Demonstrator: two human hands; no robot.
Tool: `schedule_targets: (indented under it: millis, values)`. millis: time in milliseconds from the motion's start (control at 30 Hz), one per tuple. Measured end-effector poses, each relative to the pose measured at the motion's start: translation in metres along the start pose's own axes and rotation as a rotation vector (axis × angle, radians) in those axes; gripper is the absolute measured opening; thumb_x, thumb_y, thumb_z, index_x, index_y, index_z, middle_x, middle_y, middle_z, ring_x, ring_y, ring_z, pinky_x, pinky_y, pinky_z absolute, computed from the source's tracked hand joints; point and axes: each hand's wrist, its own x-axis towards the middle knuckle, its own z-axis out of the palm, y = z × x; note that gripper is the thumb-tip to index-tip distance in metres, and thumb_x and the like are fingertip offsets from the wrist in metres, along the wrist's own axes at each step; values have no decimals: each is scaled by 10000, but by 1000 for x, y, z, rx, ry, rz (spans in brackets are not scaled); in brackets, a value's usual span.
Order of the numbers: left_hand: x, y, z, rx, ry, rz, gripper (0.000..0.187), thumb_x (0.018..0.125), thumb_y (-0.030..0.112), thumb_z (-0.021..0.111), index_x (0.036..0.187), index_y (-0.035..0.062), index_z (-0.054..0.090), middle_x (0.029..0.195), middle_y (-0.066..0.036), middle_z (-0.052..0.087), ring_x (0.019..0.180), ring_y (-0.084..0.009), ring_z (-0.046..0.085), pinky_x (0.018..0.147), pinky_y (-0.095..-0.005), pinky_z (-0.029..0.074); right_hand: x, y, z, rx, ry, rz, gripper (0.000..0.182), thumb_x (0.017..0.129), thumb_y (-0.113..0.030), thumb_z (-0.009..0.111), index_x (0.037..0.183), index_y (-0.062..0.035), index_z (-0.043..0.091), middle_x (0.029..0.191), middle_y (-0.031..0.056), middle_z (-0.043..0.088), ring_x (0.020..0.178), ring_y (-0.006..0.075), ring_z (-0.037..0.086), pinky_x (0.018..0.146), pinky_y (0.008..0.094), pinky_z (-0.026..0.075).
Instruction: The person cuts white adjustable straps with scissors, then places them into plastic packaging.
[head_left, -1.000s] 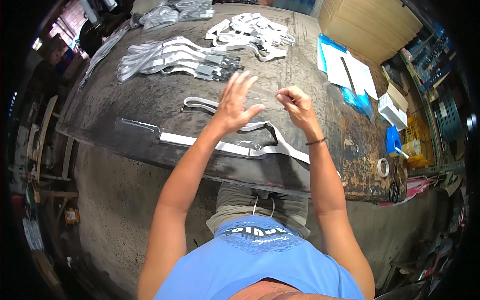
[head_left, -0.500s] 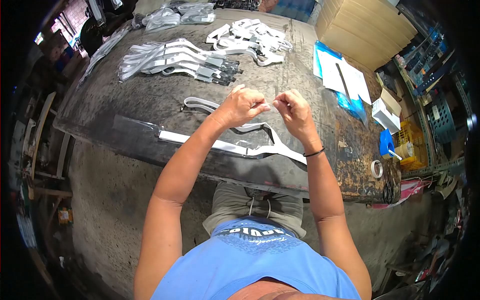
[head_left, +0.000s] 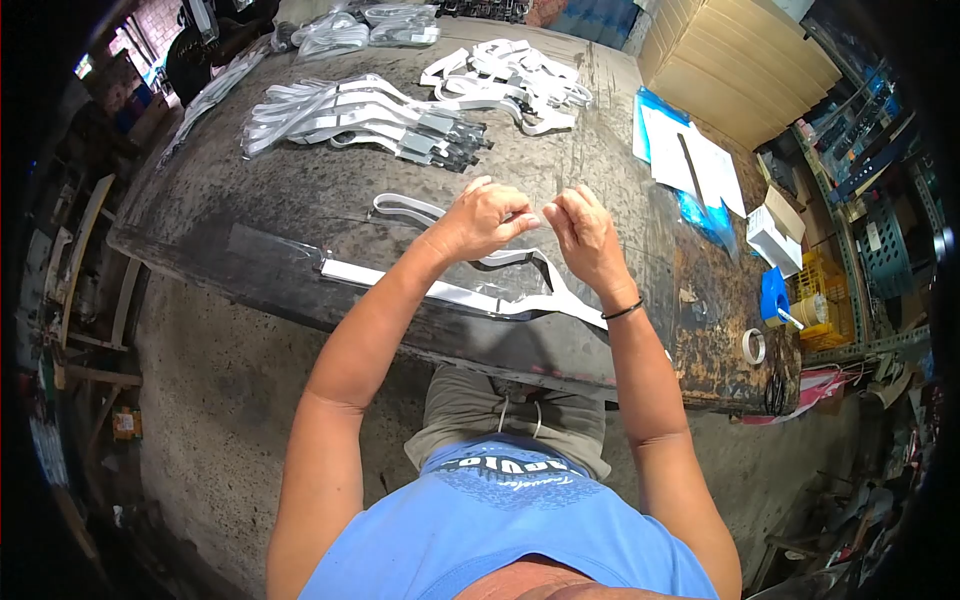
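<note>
My left hand (head_left: pixel 488 217) and my right hand (head_left: pixel 587 232) are raised over the table, close together, fingertips facing each other. Each is closed in a pinch; whatever sits between the fingers is too small or clear to make out. Beneath them lies a white strap (head_left: pixel 400 281) that forks on its right side, with a loop (head_left: pixel 408 206) curving behind my left hand. A clear plastic sleeve (head_left: pixel 272 246) extends past the strap's left end. My right forearm hides part of the strap's right branch.
Bagged white straps (head_left: pixel 350 115) lie in a stack behind my hands, beside a heap of loose white straps (head_left: pixel 520 80). To the right are papers (head_left: pixel 700 150), a cardboard box (head_left: pixel 745 60), a small white box (head_left: pixel 775 235), a blue tape dispenser (head_left: pixel 773 295) and a tape roll (head_left: pixel 753 346).
My hands keep nearly the same pose, the fingertips now slightly less close together. The whole view has shifted a little.
</note>
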Motion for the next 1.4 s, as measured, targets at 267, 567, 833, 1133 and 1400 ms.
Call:
schedule_targets:
  millis: [267,567,833,1133,1400]
  values:
    - [0,-3,2,5,63,27,236,874,299,636,795,78,610,754,-69,613,768,-276,582,794,-390,412,3,0,9,27,9,63,105,863,-97,624,866,-23,549,806,157,513,747,362,543,662,427,444]
    - [-2,0,1,4,111,44,234,869,290,645,790,73,608,760,-74,619,768,-287,584,779,-399,418,3,-5,7,98,-42,169,160,891,-159,613,853,-12,562,789,155,507,727,354,534,651,410,435]
    - [-5,-2,-2,-12,137,65,236,863,256,664,779,40,618,757,-95,625,718,-284,549,745,-374,422,1,0,10,318,-30,211,164,893,-157,605,840,-11,551,785,154,511,735,352,536,650,409,431]
    - [-8,1,-4,-23,81,35,229,860,252,666,805,32,634,761,-93,623,745,-269,546,737,-365,435,1,-7,19,25,36,95,177,895,-159,607,818,-17,536,743,155,497,676,329,522,605,399,428]
    - [-12,2,-11,-54,48,-12,223,858,237,663,822,20,627,756,-95,608,743,-267,532,746,-362,431,1,-5,21,171,27,125,181,892,-157,616,829,-6,539,742,141,502,676,298,524,628,372,433]
